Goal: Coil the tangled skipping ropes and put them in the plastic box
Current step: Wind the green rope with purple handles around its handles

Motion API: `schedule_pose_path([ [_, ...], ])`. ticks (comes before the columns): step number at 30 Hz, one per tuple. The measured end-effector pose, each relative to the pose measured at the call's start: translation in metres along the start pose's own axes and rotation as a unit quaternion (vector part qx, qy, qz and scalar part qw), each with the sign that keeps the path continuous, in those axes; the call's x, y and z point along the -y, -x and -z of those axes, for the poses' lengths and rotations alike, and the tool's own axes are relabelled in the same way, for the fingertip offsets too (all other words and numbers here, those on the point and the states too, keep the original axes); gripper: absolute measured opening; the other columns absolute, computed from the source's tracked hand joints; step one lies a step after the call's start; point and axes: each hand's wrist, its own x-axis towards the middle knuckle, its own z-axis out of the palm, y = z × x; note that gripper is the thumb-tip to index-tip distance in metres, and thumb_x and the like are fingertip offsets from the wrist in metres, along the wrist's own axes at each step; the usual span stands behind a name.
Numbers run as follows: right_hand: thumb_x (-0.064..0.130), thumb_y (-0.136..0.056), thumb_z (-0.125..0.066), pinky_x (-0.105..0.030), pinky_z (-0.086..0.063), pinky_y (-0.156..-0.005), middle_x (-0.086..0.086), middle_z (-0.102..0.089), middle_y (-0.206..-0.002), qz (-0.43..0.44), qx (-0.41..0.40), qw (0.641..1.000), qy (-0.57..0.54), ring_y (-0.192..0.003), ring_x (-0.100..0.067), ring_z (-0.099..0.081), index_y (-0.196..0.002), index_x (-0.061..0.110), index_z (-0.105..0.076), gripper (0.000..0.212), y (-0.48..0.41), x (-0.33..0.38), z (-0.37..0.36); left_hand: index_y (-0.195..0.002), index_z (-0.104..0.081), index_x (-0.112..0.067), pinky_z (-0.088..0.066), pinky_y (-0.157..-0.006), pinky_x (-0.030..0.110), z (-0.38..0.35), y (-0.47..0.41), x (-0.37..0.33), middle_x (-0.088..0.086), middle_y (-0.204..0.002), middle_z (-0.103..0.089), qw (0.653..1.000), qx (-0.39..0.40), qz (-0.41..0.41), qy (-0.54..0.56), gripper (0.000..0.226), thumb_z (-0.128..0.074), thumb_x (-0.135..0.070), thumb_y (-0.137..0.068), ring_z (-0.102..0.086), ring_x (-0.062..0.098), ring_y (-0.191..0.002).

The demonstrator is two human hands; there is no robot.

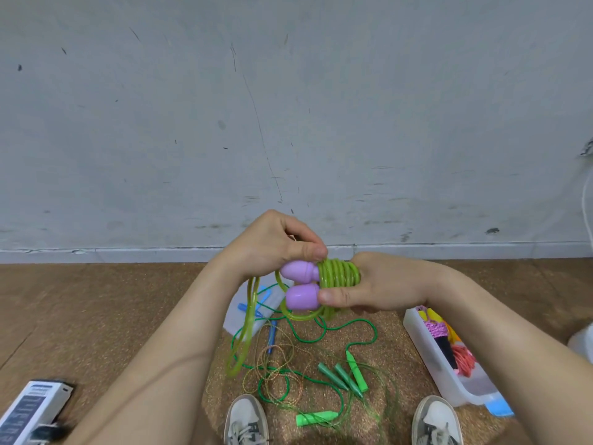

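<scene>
A lime-green skipping rope [339, 273] with two purple handles [301, 296] is held in front of me, its cord wound in several tight turns round the handles. My right hand [380, 289] grips the handle bundle, thumb on the lower handle. My left hand [277, 244] pinches the cord at the top of the coil. A long loop of the same cord [243, 335] hangs down to the left. The clear plastic box [426, 348] lies on the floor at the right, with coiled pink and red ropes inside.
On the floor below lie tangled ropes: dark green cord with green handles [345, 379], a thin multicoloured cord [276, 374] and a blue-handled rope [272, 332] over a white lid. My two shoes [245, 420] stand at the bottom edge. A boxed device [29, 409] sits bottom left.
</scene>
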Motion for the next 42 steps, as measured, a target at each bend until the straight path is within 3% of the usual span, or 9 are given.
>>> schedule_pose_path([
  [3, 0.082, -0.064, -0.049, -0.025, -0.039, -0.056, 0.003, -0.054, -0.055, 0.007, -0.035, 0.999, 0.001, -0.05, -0.008, -0.048, -0.066, 0.009, -0.061, 0.074, 0.004, 0.004, 0.0, -0.076, -0.073, -0.013, -0.049, -0.065, 0.015, 0.003, -0.001, 0.003, -0.004, -0.067, -0.07, 0.998, 0.045, 0.019, 0.039, 0.002, -0.075, -0.014, -0.075, -0.06, 0.003, -0.065],
  [8, 0.086, -0.054, -0.055, -0.032, -0.031, -0.05, 0.006, -0.039, -0.049, -0.007, -0.161, 0.981, 0.107, -0.048, -0.013, -0.039, -0.058, 0.013, -0.047, 0.074, 0.005, 0.006, 0.001, -0.07, -0.072, -0.014, -0.039, -0.057, 0.022, 0.005, -0.001, 0.008, 0.007, -0.07, -0.063, 0.993, 0.089, 0.045, 0.055, 0.037, -0.078, -0.048, -0.058, -0.051, 0.014, -0.065],
  [15, 0.073, -0.058, -0.062, -0.029, -0.038, -0.057, 0.012, -0.054, -0.059, 0.052, -0.171, 0.982, 0.058, -0.055, -0.005, -0.048, -0.093, 0.033, -0.052, 0.054, 0.006, 0.019, -0.006, -0.062, -0.073, -0.019, -0.043, -0.053, 0.015, 0.009, 0.001, 0.017, -0.007, -0.06, -0.065, 0.982, 0.147, 0.026, 0.112, 0.051, -0.079, -0.068, -0.049, -0.054, 0.001, -0.054],
  [19, 0.046, -0.069, -0.077, -0.02, -0.027, -0.039, 0.006, -0.043, -0.046, 0.106, -0.167, 0.95, -0.243, -0.038, -0.009, -0.035, -0.078, 0.015, -0.056, 0.039, -0.003, 0.016, -0.004, -0.051, -0.064, -0.016, -0.039, -0.04, 0.015, 0.001, 0.003, 0.014, -0.01, -0.043, -0.055, 0.976, 0.052, 0.117, 0.178, 0.044, -0.059, -0.03, -0.092, -0.049, 0.001, -0.038],
  [22, 0.051, -0.068, -0.06, -0.018, -0.023, -0.04, -0.008, -0.04, -0.046, 0.105, -0.222, 0.892, -0.379, -0.034, -0.015, -0.03, -0.076, 0.011, -0.05, 0.043, -0.01, 0.009, 0.001, -0.053, -0.06, -0.017, -0.017, -0.037, 0.019, -0.015, -0.003, 0.005, -0.008, -0.038, -0.039, 0.978, 0.016, 0.076, 0.195, 0.055, -0.032, 0.002, -0.096, -0.03, 0.004, -0.032],
  [28, 0.045, -0.08, -0.058, -0.015, -0.025, -0.039, -0.014, -0.045, -0.054, 0.026, -0.316, 0.832, -0.456, -0.031, -0.016, -0.034, -0.089, 0.012, -0.049, 0.035, -0.021, -0.001, 0.0, -0.081, -0.05, -0.019, -0.036, -0.054, 0.027, -0.03, -0.01, 0.01, 0.0, -0.057, -0.054, 0.996, -0.049, 0.017, -0.071, 0.026, -0.035, -0.016, -0.101, -0.042, 0.006, -0.046],
  [32, 0.031, -0.091, -0.058, -0.018, -0.024, -0.04, -0.01, -0.047, -0.054, -0.003, -0.365, 0.826, -0.43, -0.035, -0.017, -0.033, -0.093, 0.022, -0.055, 0.01, -0.02, -0.009, 0.007, -0.128, -0.045, -0.022, -0.04, -0.069, 0.036, -0.027, -0.002, 0.01, 0.013, -0.093, -0.064, 0.941, -0.028, -0.029, -0.335, 0.029, -0.038, -0.025, -0.1, -0.056, 0.031, -0.085],
  [36, 0.044, -0.078, -0.068, -0.023, -0.032, -0.045, 0.009, -0.051, -0.053, 0.007, -0.41, 0.863, -0.297, -0.043, -0.012, -0.044, -0.095, 0.036, -0.057, 0.022, -0.023, -0.021, 0.007, -0.12, -0.043, -0.02, -0.035, -0.061, 0.037, -0.025, 0.006, -0.002, 0.008, -0.091, -0.061, 0.865, -0.04, -0.079, -0.493, 0.025, -0.043, -0.022, -0.096, -0.056, 0.036, -0.086],
  [42, 0.055, -0.077, -0.064, -0.036, -0.048, -0.072, 0.011, -0.063, -0.083, -0.019, -0.416, 0.907, -0.066, -0.078, -0.019, -0.059, -0.106, 0.044, -0.046, 0.036, -0.02, -0.029, 0.012, -0.102, -0.051, -0.019, -0.033, -0.059, 0.035, -0.024, 0.011, -0.014, 0.003, -0.087, -0.055, 0.821, -0.065, -0.097, -0.559, 0.011, -0.048, -0.019, -0.091, -0.057, 0.032, -0.083],
])
